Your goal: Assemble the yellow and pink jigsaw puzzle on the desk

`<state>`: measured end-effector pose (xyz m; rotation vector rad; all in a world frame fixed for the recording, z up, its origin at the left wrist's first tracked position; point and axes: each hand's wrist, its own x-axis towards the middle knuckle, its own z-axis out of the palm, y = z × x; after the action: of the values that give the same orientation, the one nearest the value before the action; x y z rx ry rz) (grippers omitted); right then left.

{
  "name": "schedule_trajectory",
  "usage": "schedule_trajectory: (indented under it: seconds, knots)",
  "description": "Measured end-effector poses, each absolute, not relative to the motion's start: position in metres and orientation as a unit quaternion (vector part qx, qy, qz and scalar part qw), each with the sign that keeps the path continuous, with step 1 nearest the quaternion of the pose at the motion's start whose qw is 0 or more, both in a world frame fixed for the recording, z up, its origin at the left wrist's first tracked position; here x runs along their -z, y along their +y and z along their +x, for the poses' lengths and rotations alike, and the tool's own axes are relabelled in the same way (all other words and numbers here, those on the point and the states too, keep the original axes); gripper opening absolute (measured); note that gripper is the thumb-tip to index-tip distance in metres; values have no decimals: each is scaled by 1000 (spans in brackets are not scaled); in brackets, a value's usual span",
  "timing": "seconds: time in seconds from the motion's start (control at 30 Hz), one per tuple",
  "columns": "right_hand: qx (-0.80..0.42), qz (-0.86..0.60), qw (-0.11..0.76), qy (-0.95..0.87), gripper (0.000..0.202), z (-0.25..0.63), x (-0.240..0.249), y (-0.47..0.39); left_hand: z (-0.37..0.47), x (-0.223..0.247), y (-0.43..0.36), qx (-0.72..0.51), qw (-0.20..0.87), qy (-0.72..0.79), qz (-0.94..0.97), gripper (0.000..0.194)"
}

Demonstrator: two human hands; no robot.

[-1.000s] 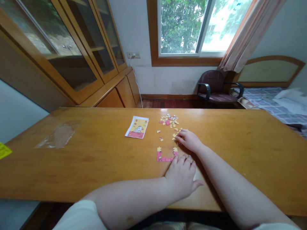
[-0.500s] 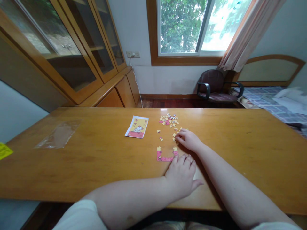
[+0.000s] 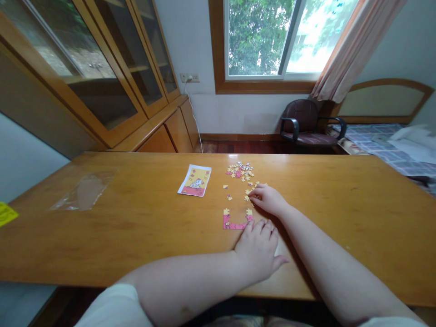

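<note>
A U-shaped joined jigsaw section (image 3: 225, 222), pink along the bottom with yellow ends, lies on the table before me. My left hand (image 3: 257, 250) rests palm down with fingers spread, its fingertips touching the section's lower right corner. Beyond it, my right hand (image 3: 267, 199) has its fingers bent together at a yellow puzzle piece (image 3: 247, 198) among several loose ones; the hand hides part of this group. Two separate pieces, a yellow one (image 3: 225, 187) and a pink-and-yellow one (image 3: 229, 197), lie to the left. Farther back is a loose heap of puzzle pieces (image 3: 239, 173).
A picture card (image 3: 195, 180) with a white animal on yellow and pink lies left of the pieces. A clear plastic bag (image 3: 83, 190) is at the wooden table's (image 3: 153, 227) left. Behind stand a glass-door cabinet (image 3: 112, 91) and an armchair (image 3: 301, 120).
Both hands stay almost in place. The right fingers have shifted very slightly at the yellow pieces; the joined section and the card look unmoved.
</note>
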<state>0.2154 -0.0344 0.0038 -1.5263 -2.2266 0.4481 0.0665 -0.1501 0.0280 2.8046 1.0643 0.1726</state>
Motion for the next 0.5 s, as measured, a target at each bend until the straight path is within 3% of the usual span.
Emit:
schedule_trajectory:
  seconds: [0.5]
  knots:
    - [-165,-538,194,-803,10,213,-1,-32,67,-23,-150,-67,52,350,933,72]
